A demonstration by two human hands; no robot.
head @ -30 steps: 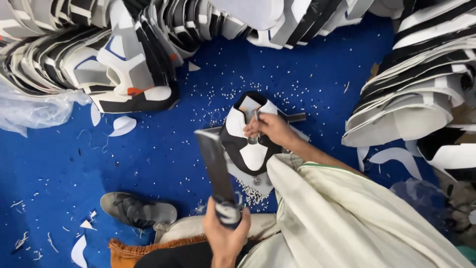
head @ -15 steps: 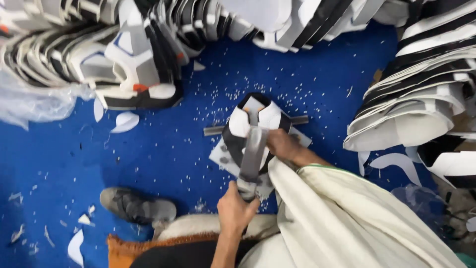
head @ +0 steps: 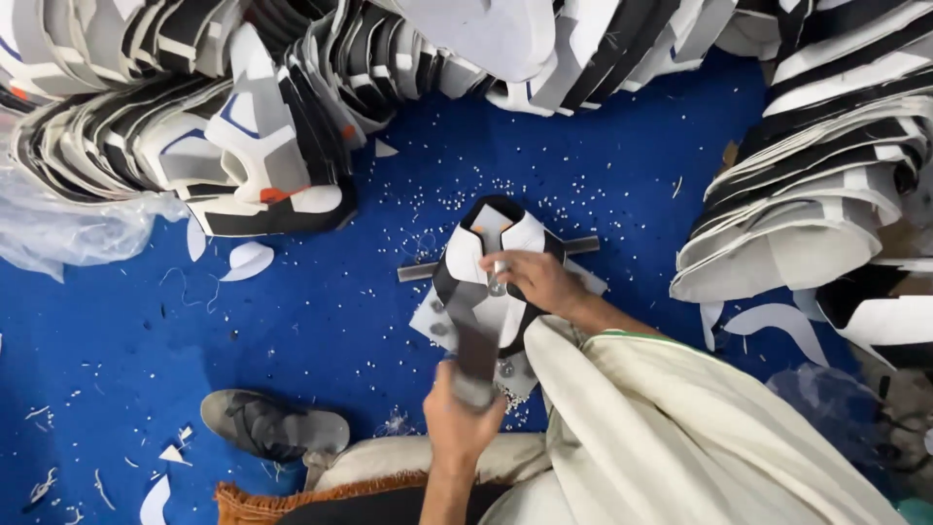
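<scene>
Two hands are at work over one shoe upper (head: pixel 486 277), a black-and-white cut piece that lies flat on the blue floor (head: pixel 117 321) at the middle of the view, resting across a grey metal bar (head: pixel 420 271) whose ends stick out on either side of it; your right hand (head: pixel 539 280) comes in from the cream sleeve (head: pixel 680 418) and is pinched around a small silvery punch (head: pixel 499 272), held upright with its tip on the white part of the upper; your left hand (head: pixel 459 428) is clenched around the handle of a dark, flat-headed striking tool (head: pixel 476 350), which is blurred, so I take it for a mallet or beater but cannot tell its exact kind; its head lies over the lower half of the upper, just below the punch. Small white punched-out dots (head: pixel 428 194) are scattered across the floor around the piece; a grey sandal (head: pixel 272 426) lies near your left hand, to its left; stacks of finished uppers (head: pixel 243 126) curve along the top and left, and another stack (head: pixel 816 194) rises on the right; a crumpled clear plastic bag (head: pixel 68 228) sits at the left edge; loose white offcuts (head: pixel 248 261) lie beside it.
</scene>
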